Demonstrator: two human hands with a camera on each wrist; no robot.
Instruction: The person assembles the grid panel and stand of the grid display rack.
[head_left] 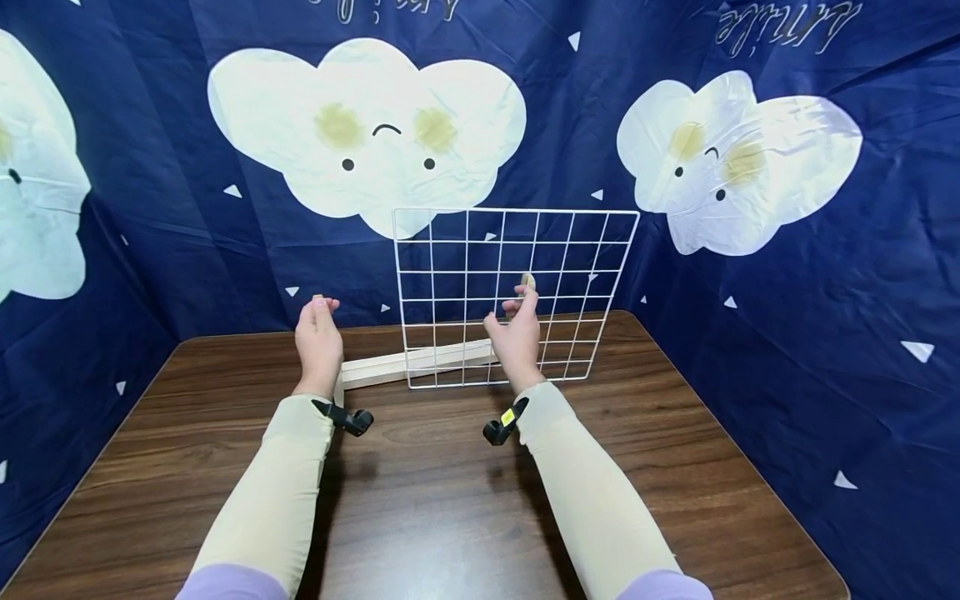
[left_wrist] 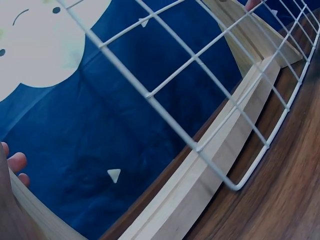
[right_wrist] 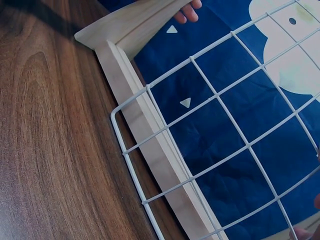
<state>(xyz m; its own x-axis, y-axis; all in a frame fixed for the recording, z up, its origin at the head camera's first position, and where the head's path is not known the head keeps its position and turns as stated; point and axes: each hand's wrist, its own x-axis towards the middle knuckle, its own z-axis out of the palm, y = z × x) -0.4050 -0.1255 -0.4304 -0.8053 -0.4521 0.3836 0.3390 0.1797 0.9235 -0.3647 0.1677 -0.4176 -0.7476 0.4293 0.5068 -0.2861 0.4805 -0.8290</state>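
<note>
A pale wooden frame (left_wrist: 170, 200) stands at the back of the table, with a low crossbar between two side pieces. In front of it stands a white wire grid (head_left: 450, 271), covering part of the crossbar. My left hand (head_left: 318, 342) grips the left side piece (right_wrist: 132, 25), fingers curled round its edge. At the grid, my right hand (head_left: 517, 337) has its fingers bent against the wires, beside the end of the right side piece (left_wrist: 232, 37). It seems to hold the grid; whether those fingers also grip the wood is hidden.
Behind the brown wooden table (head_left: 427, 483) hangs a dark blue curtain (head_left: 240, 267) printed with white clouds and triangles. It also runs along both sides. Each wrist carries a small black camera strapped over a pale sleeve (head_left: 592, 483).
</note>
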